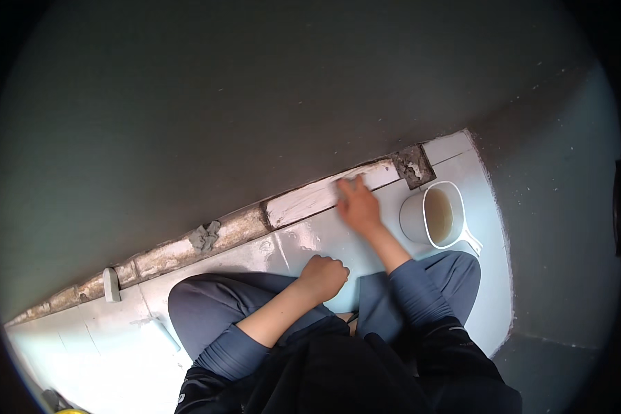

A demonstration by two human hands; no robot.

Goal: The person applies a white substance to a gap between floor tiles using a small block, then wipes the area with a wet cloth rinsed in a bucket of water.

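Observation:
My right hand [357,205] reaches down to a white tile strip [303,201] set along the base of the dark wall. Its fingers are spread and touch the strip's surface, slightly blurred. Closed in a fist, my left hand [326,278] is above the pale tiled surface between my knees; what it holds, if anything, is hidden. Right of the strip, a square gap [415,168] contains rough grey mortar. To the left, a bare, stained recess [238,228] continues the same line, with a crumpled grey lump [205,237] on it.
A white handled pitcher [414,217] of cloudy liquid stands by my right knee. Farther left, a small grey block [111,285] rests at the recess edge. A pale rectangular piece [160,337] lies beside my left knee. The dark wall [207,117] rises beyond the strip.

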